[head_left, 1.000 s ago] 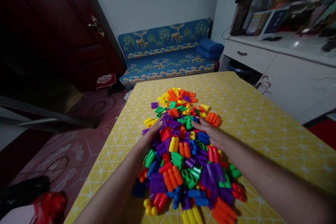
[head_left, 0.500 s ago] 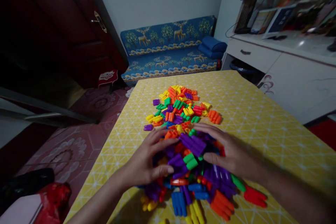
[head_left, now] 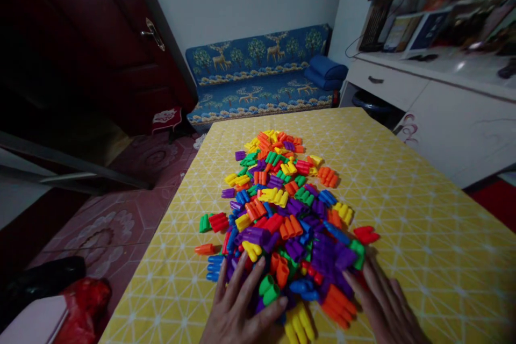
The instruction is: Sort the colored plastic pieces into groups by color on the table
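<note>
Many colourful plastic toy pieces shaped like joined tubes lie heaped along the table, in purple, orange, green, blue, yellow and red. My left hand (head_left: 242, 303) rests at the near left of the heap with fingers spread, its thumb by a green piece (head_left: 269, 289). A yellow piece (head_left: 252, 250) is just beyond its fingertips. At the near right edge, my right hand (head_left: 382, 295) lies with fingers stretched out, touching the heap beside a purple piece (head_left: 344, 256) and a green piece (head_left: 357, 253). Neither hand grips a piece.
A yellow patterned cloth covers the table (head_left: 407, 199). Beyond it stands a blue sofa (head_left: 258, 80) with deer on its cover. On the right is a white cabinet (head_left: 451, 118); a small red stool (head_left: 167, 118) and a dark red door (head_left: 116, 37) are at the left.
Both hands have come back toward me and moved apart, from over the heap to its near sides. Pieces that were gathered between them now lie spread out across the heap.
</note>
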A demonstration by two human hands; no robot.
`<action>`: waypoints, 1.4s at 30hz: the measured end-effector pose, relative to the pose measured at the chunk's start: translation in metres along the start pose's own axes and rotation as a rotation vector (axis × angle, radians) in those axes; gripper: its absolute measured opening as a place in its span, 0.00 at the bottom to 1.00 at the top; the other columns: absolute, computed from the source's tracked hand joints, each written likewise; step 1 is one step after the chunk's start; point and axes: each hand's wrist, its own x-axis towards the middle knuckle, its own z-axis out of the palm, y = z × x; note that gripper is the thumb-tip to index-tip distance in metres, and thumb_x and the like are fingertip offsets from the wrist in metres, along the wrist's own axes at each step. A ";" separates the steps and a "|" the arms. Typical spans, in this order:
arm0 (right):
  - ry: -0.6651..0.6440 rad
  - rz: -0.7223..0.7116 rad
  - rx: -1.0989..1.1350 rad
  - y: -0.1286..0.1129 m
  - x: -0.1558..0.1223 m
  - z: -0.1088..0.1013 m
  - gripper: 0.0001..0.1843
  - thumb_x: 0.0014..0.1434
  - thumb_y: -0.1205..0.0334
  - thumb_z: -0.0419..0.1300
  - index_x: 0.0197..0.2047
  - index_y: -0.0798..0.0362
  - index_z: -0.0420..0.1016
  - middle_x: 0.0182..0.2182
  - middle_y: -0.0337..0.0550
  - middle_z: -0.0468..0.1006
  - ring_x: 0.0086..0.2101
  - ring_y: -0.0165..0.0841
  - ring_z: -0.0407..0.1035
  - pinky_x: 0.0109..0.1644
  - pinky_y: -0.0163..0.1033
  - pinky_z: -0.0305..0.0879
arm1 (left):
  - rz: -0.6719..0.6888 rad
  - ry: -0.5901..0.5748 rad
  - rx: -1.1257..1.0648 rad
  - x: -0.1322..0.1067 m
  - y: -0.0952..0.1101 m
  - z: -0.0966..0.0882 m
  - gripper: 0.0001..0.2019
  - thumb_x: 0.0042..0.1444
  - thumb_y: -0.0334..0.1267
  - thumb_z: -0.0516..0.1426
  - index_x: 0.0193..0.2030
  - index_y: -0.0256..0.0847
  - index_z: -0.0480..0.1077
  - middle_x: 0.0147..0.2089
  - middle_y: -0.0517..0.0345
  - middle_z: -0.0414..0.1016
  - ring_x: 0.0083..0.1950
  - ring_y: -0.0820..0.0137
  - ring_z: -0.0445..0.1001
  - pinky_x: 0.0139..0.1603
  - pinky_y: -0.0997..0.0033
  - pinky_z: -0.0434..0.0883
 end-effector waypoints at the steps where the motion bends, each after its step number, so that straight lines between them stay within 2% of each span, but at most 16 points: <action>1: -0.002 -0.004 0.007 -0.006 0.010 0.003 0.59 0.48 0.41 0.63 0.75 0.48 0.40 0.72 0.56 0.44 0.66 0.64 0.51 0.58 0.70 0.61 | 0.008 0.003 -0.017 0.009 0.001 0.002 0.37 0.52 0.53 0.64 0.68 0.62 0.59 0.73 0.47 0.56 0.74 0.43 0.51 0.69 0.34 0.50; 3: 0.002 0.023 0.041 -0.015 0.033 0.005 0.59 0.47 0.42 0.66 0.75 0.48 0.43 0.72 0.56 0.45 0.67 0.64 0.47 0.59 0.67 0.62 | -0.006 -0.029 -0.081 0.027 0.001 0.002 0.39 0.50 0.58 0.63 0.69 0.58 0.59 0.74 0.44 0.52 0.74 0.40 0.47 0.68 0.32 0.50; 6: 0.004 0.058 0.162 -0.024 0.073 0.000 0.54 0.50 0.46 0.67 0.73 0.45 0.47 0.71 0.53 0.48 0.68 0.60 0.45 0.63 0.64 0.61 | -0.132 -0.079 -0.190 0.056 -0.004 0.000 0.38 0.51 0.50 0.63 0.69 0.57 0.58 0.76 0.48 0.48 0.75 0.41 0.46 0.67 0.33 0.52; 9: -0.006 0.097 0.341 -0.027 0.119 -0.011 0.45 0.55 0.55 0.65 0.72 0.40 0.51 0.67 0.49 0.58 0.66 0.52 0.55 0.64 0.57 0.63 | -0.261 -0.070 -0.295 0.087 -0.022 0.001 0.37 0.53 0.47 0.63 0.70 0.58 0.57 0.76 0.51 0.46 0.74 0.43 0.50 0.67 0.38 0.57; 11: -0.003 0.172 0.471 -0.031 0.151 -0.016 0.40 0.56 0.60 0.64 0.70 0.39 0.55 0.63 0.47 0.65 0.62 0.46 0.62 0.62 0.52 0.66 | -0.337 -0.087 -0.326 0.109 -0.038 0.006 0.37 0.56 0.45 0.61 0.71 0.54 0.54 0.75 0.48 0.49 0.72 0.46 0.55 0.67 0.42 0.60; 13: 0.008 0.217 0.579 -0.035 0.179 -0.014 0.38 0.56 0.61 0.65 0.68 0.40 0.59 0.59 0.47 0.68 0.59 0.44 0.65 0.62 0.50 0.66 | -0.417 -0.064 -0.327 0.129 -0.052 0.014 0.34 0.58 0.44 0.59 0.71 0.49 0.56 0.73 0.43 0.54 0.70 0.48 0.59 0.66 0.43 0.62; 15: 0.069 0.200 0.614 -0.037 0.201 -0.005 0.38 0.55 0.63 0.64 0.68 0.44 0.60 0.59 0.49 0.68 0.62 0.45 0.61 0.66 0.52 0.60 | -0.496 -0.028 -0.307 0.146 -0.057 0.025 0.33 0.58 0.44 0.58 0.70 0.46 0.58 0.69 0.42 0.61 0.66 0.48 0.64 0.63 0.45 0.64; 17: 0.118 0.212 0.607 -0.037 0.213 0.007 0.40 0.54 0.65 0.64 0.69 0.45 0.58 0.61 0.50 0.66 0.63 0.46 0.57 0.68 0.55 0.56 | -0.567 0.041 -0.239 0.155 -0.054 0.035 0.33 0.57 0.44 0.58 0.70 0.46 0.59 0.65 0.42 0.66 0.64 0.47 0.65 0.64 0.43 0.63; 20: 0.171 0.243 0.646 -0.034 0.216 0.021 0.44 0.51 0.70 0.62 0.70 0.44 0.56 0.62 0.48 0.64 0.64 0.45 0.55 0.69 0.56 0.53 | -0.542 0.081 -0.158 0.158 -0.043 0.043 0.32 0.57 0.44 0.57 0.69 0.45 0.60 0.63 0.42 0.68 0.64 0.46 0.64 0.65 0.42 0.59; 23: 0.234 0.242 0.767 -0.031 0.212 0.024 0.43 0.49 0.73 0.60 0.67 0.44 0.60 0.63 0.45 0.65 0.64 0.41 0.56 0.70 0.52 0.52 | -0.456 0.060 -0.127 0.154 -0.039 0.045 0.29 0.59 0.45 0.57 0.68 0.45 0.62 0.62 0.42 0.67 0.63 0.47 0.64 0.64 0.43 0.62; 29: 0.302 0.303 1.059 -0.020 0.209 0.026 0.23 0.53 0.67 0.63 0.54 0.47 0.75 0.60 0.45 0.68 0.61 0.38 0.62 0.68 0.46 0.56 | -0.366 0.069 -0.172 0.147 -0.053 0.046 0.26 0.59 0.43 0.57 0.65 0.49 0.65 0.60 0.45 0.68 0.61 0.50 0.66 0.60 0.47 0.66; 32: 0.277 0.289 1.042 -0.018 0.209 0.027 0.22 0.54 0.66 0.63 0.52 0.46 0.77 0.61 0.45 0.67 0.62 0.38 0.62 0.67 0.46 0.56 | -0.366 0.096 -0.223 0.146 -0.056 0.047 0.23 0.59 0.43 0.57 0.62 0.49 0.68 0.60 0.46 0.69 0.61 0.51 0.67 0.58 0.48 0.67; 36: 0.266 0.234 0.975 -0.018 0.208 0.025 0.24 0.54 0.64 0.65 0.55 0.45 0.75 0.61 0.45 0.67 0.63 0.39 0.61 0.67 0.47 0.57 | -0.396 0.119 -0.263 0.144 -0.056 0.048 0.20 0.59 0.42 0.58 0.58 0.47 0.72 0.57 0.46 0.70 0.59 0.51 0.68 0.56 0.49 0.69; 42: 0.267 0.069 0.954 -0.023 0.206 0.015 0.29 0.54 0.64 0.67 0.59 0.43 0.72 0.65 0.43 0.64 0.63 0.39 0.59 0.68 0.47 0.56 | -0.343 0.129 -0.292 0.138 -0.060 0.049 0.15 0.59 0.38 0.57 0.53 0.46 0.75 0.55 0.46 0.72 0.59 0.52 0.68 0.55 0.51 0.72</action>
